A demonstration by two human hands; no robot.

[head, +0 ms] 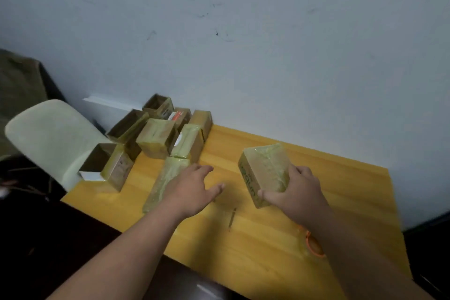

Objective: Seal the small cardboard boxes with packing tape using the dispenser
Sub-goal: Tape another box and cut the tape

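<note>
Head view looks down on a yellow wooden bench [243, 238] against a pale wall; the right hand [295, 192] grips a tape-wrapped cardboard box [264, 173] near the bench's middle, thumb on its near end and fingers curled over its far side; the left hand [192, 187] reaches flat, fingers spread, over a long taped box [163, 182]; more taped and open boxes [155, 134] cluster at the far left corner; an orange object [314, 245], possibly the dispenser, shows beside the right forearm.
</note>
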